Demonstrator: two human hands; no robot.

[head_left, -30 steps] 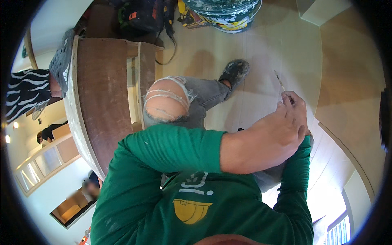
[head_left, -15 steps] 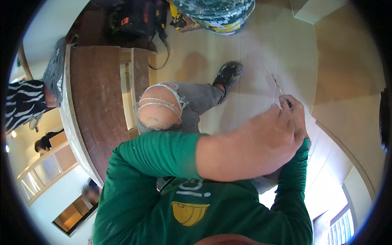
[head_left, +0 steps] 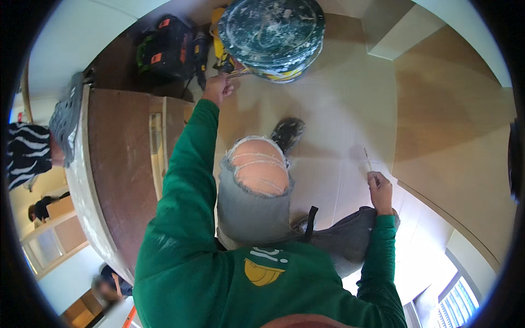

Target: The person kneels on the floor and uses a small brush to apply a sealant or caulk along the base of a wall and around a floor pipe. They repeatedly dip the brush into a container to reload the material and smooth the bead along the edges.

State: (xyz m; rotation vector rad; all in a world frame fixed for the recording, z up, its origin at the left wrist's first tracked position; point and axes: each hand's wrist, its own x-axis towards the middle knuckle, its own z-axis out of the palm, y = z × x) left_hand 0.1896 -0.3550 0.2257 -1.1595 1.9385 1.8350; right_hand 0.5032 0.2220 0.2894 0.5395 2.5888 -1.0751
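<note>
My right hand (head_left: 379, 192), in front of the wooden panel on the right, is closed around a thin pale stick with a darker pointed tip (head_left: 367, 157), which points away from me. My left arm is stretched far forward. At its end my left hand (head_left: 219, 89) has its fingers closed by a thin brownish strip (head_left: 238, 72) beside the paint bucket (head_left: 272, 30). What the fingers grip is too small to make out. The bucket has a dark green lid spattered with white.
Left of the bucket lie a black tool bag with orange patches (head_left: 170, 52), a dark corded tool (head_left: 201, 57) and a yellow packet (head_left: 220, 49). A brown wooden cabinet (head_left: 121, 158) stands at my left, with a person's grey clog (head_left: 66, 123) on its edge. A wooden panel (head_left: 454, 126) rises at right.
My left arm has swung from across my body, by the right hand, to far forward beside the bucket. The right hand keeps the stick. The view has shifted, showing more of the bucket.
</note>
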